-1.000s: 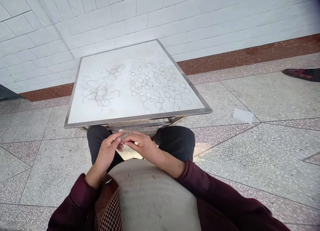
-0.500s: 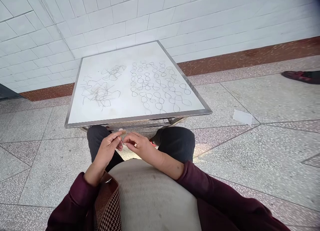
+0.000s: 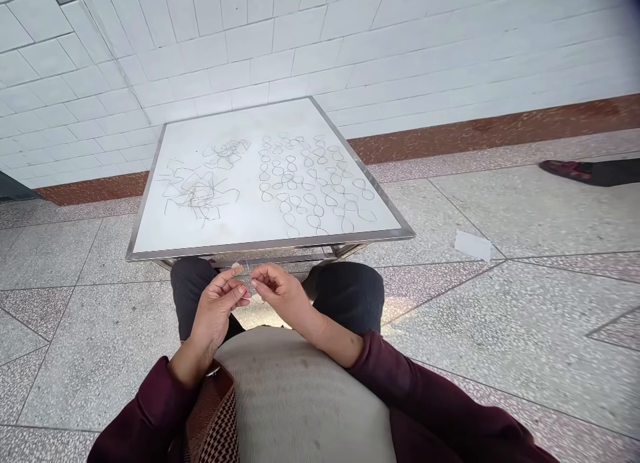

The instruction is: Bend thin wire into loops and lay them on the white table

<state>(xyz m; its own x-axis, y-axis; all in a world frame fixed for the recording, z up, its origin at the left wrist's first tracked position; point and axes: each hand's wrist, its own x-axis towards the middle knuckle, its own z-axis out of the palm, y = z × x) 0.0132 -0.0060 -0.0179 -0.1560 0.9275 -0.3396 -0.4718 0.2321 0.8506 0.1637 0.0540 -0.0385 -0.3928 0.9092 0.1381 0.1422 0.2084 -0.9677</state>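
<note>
Between my two hands, above my lap, a thin curved wire (image 3: 243,261) arcs up and over the fingers. My left hand (image 3: 220,306) pinches it between thumb and fingers, and a pale wrap covers one fingertip. My right hand (image 3: 280,291) is closed too, its thumb and forefinger pinched at the wire's right side. Just beyond the hands stands a white table (image 3: 245,216) with a metal rim. On its right half lie several wires bent into figure-eight loops (image 3: 315,203). Its left half holds a loose tangle of bent wire pieces (image 3: 197,193) and a smaller heap (image 3: 230,151) behind.
A white tiled wall (image 3: 210,43) with a brown base strip runs behind the table. On the speckled floor to the right lies a white paper piece (image 3: 473,245). Another person's dark shoe (image 3: 567,171) shows at the right. My knees (image 3: 350,293) are under the table's front edge.
My hands have drawn slightly apart, and a wire arc now shows above the fingers. The view has shifted a little, so table and floor things appear lower and further left.
</note>
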